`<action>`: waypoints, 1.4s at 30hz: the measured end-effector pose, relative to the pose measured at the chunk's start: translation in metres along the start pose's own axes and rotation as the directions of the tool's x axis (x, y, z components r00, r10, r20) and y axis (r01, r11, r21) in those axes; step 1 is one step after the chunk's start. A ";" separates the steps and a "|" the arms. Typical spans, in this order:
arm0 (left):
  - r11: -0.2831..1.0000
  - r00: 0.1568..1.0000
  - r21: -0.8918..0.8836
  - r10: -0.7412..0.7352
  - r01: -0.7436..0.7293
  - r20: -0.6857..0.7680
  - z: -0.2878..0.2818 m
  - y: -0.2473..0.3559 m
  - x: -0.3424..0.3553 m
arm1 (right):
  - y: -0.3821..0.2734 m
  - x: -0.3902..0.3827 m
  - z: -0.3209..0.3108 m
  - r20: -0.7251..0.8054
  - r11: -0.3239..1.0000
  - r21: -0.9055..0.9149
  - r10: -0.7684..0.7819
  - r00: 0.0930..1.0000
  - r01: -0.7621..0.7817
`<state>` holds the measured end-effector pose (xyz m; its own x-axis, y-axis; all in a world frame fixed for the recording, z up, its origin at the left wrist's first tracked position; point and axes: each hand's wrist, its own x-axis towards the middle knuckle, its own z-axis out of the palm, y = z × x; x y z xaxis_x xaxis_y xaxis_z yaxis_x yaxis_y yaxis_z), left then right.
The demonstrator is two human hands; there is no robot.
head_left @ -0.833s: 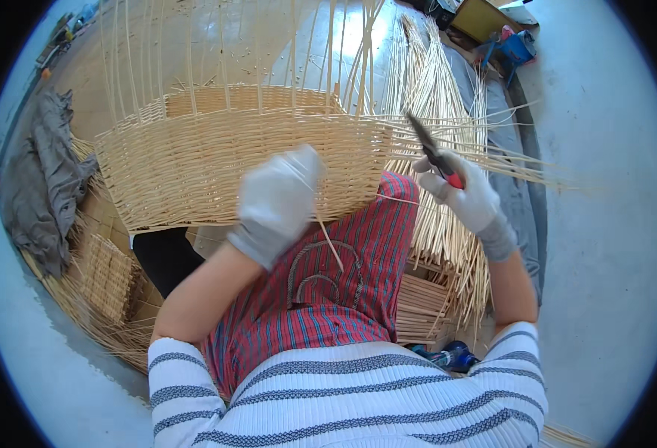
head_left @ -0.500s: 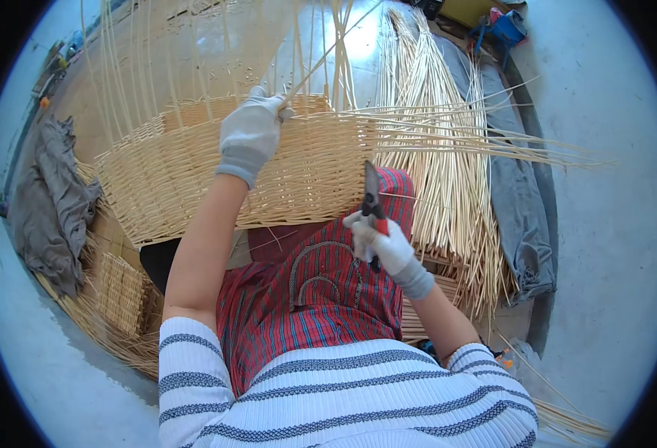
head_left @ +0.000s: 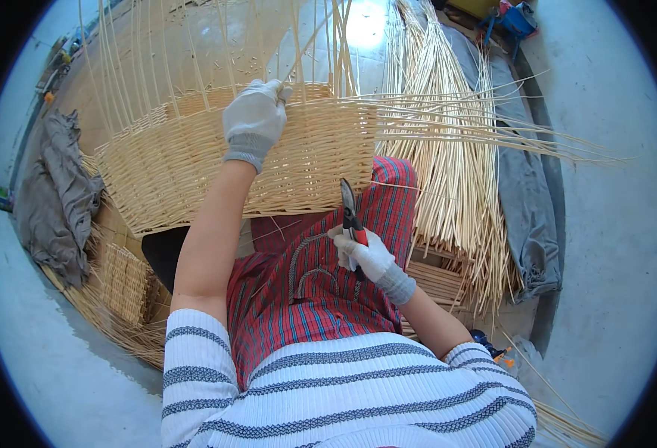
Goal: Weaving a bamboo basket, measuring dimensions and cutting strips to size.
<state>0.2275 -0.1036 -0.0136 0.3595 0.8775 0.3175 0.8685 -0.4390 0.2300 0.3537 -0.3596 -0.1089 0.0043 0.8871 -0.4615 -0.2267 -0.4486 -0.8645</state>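
Note:
A pale wicker basket (head_left: 157,172), part-woven, lies across my knees, with long stakes rising from its top and loose canes reaching out to the right. My left hand (head_left: 257,116) in a white glove grips the basket's top edge around the base of a stake, its fingertips partly hidden. My right hand (head_left: 366,257), gloved too, holds cutters (head_left: 349,209) with dark blades and red-and-black handles, pointing up in front of the basket's lower right part. Under them is red checked cloth (head_left: 321,306) over my legs.
A bundle of canes (head_left: 444,179) lies to the right beside grey cloth (head_left: 530,239). At left are crumpled grey cloth (head_left: 56,194), a small woven piece (head_left: 123,280) and loose canes. A blue object (head_left: 515,26) stands at back right; a dark blue tool (head_left: 485,343) lies near my right elbow.
My left hand has risen from the basket's front to its top edge. My right hand has come down and inward with the cutters, from the right end to below the basket's side.

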 end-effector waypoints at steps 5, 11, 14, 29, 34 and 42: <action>0.998 0.998 -0.064 0.009 -0.005 0.062 -0.003 -0.006 0.010 | 0.013 -0.001 0.006 0.017 0.999 0.021 0.048 0.999 -0.049; 0.984 0.955 0.050 0.155 -0.173 0.255 0.001 -0.010 -0.014 | 0.011 0.004 0.010 0.042 0.998 -0.012 0.054 0.998 -0.054; 0.988 0.966 -0.029 0.152 -0.149 0.209 -0.005 -0.017 -0.025 | -0.001 0.008 0.015 0.043 1.000 0.016 0.023 0.999 -0.024; 0.942 0.954 -0.287 0.234 -0.175 0.185 -0.041 -0.017 -0.202 | -0.026 0.028 0.000 -0.206 0.544 -0.837 -0.410 0.889 0.057; 0.974 0.896 -0.215 0.162 -0.077 0.414 0.025 -0.015 -0.222 | -0.001 0.043 0.014 -0.159 0.640 -0.702 -0.568 0.807 0.312; 0.864 0.717 -0.470 0.209 0.183 0.665 0.090 0.021 -0.195 | 0.000 0.002 0.021 -0.149 0.953 -0.169 -0.276 0.950 0.250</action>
<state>0.2064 -0.2663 -0.1528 0.6665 0.6656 -0.3357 0.6556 -0.3090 0.6890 0.3335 -0.3556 -0.1051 0.2119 0.9499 -0.2296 -0.0505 -0.2240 -0.9733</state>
